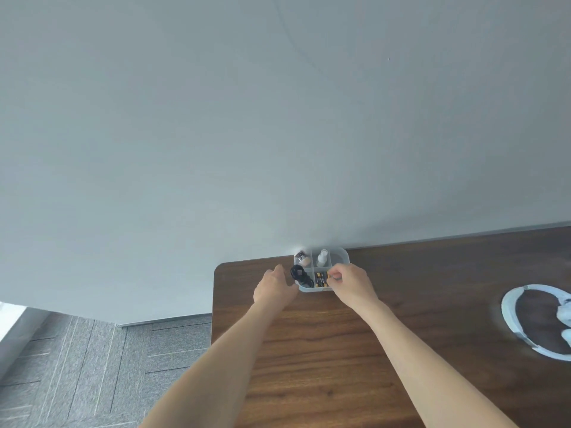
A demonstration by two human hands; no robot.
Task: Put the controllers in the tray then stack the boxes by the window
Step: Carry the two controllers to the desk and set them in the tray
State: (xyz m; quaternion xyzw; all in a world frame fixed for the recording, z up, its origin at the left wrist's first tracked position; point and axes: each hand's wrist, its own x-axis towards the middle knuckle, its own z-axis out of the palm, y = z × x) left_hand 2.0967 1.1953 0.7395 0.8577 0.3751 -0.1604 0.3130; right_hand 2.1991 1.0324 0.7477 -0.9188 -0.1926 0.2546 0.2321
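I am holding the small clear tray (pixel 321 273) at the table (pixel 401 304) corner by the wall: my left hand (pixel 273 287) is open beside it, steadying, my right hand (pixel 349 281) is pinching its right edge.

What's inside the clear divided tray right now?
The tray holds black-and-gold batteries, a black cable and a small white bottle. The right hand hides its near-right part.

Clear divided tray (pixel 343 254) against wall
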